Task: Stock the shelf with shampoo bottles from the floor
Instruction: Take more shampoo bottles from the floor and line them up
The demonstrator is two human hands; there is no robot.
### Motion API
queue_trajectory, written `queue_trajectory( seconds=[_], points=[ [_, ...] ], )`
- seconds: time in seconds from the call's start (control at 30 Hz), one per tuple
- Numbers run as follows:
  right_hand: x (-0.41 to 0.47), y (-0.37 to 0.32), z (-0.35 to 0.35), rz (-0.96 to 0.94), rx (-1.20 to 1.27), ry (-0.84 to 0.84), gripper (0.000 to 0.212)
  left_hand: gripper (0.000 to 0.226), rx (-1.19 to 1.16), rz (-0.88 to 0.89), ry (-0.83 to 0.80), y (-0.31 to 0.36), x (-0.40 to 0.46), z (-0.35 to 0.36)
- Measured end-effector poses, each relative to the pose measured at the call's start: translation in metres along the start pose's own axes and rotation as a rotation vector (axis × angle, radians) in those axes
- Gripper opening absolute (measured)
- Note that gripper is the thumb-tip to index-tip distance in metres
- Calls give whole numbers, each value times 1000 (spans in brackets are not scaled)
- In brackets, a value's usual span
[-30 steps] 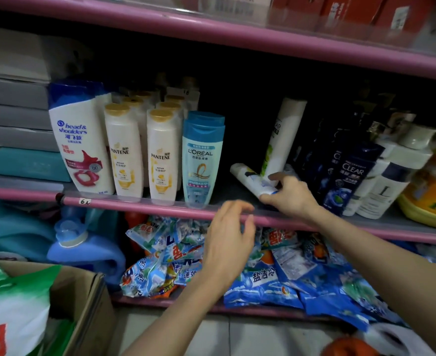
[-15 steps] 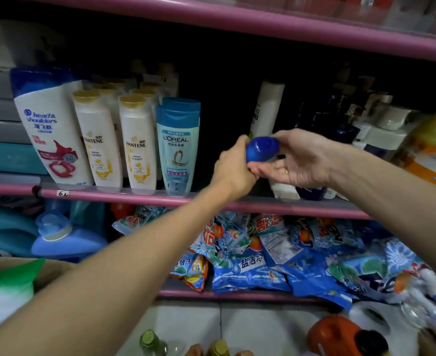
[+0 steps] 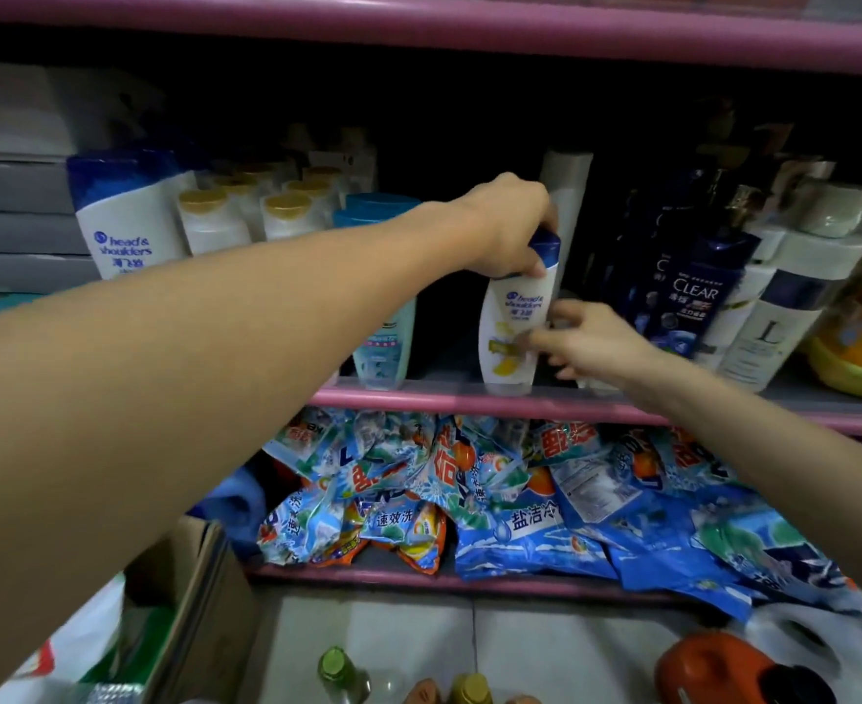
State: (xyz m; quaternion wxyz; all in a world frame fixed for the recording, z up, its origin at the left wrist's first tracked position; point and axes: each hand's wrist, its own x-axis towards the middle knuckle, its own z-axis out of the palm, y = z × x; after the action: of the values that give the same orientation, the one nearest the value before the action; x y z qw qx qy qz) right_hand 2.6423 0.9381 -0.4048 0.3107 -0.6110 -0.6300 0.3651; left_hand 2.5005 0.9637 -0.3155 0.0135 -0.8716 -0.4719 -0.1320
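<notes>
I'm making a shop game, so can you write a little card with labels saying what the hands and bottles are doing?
Place: pink shelf in a shop
Left hand: grips the blue cap of the small Head & Shoulders bottle
Right hand: fingers touch that bottle's side, blurred
Bottle: upright at the shelf's front edge
Left neighbour: L'Oreal bottle
Right neighbour: Clear bottle
Below: detergent bags

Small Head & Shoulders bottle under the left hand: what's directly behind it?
Behind the small Head & Shoulders bottle a tall white bottle rises, its lower part hidden. The left hand covers the cap area; beyond is dark shelf, contents indiscernible.
</notes>
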Motion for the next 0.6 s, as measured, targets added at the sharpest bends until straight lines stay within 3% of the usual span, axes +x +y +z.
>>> queue_trajectory(
  seconds=[0.07, 0.13, 0.3, 0.6],
  points=[
    [6, 12, 11, -62, -253, 36, 37, 43, 47, 12, -70, 0, 3, -8],
    [10, 16, 22, -106, -206, 42, 45, 44, 103, 21, -123, -1, 5, -16],
    [22, 11, 46, -227, -121, -50, 44, 50, 180, -52, -180, -14, -2, -30],
    [23, 17, 66, -289, -95, 2, 41, 48, 291, -37, -212, -26, -9, -35]
  ],
)
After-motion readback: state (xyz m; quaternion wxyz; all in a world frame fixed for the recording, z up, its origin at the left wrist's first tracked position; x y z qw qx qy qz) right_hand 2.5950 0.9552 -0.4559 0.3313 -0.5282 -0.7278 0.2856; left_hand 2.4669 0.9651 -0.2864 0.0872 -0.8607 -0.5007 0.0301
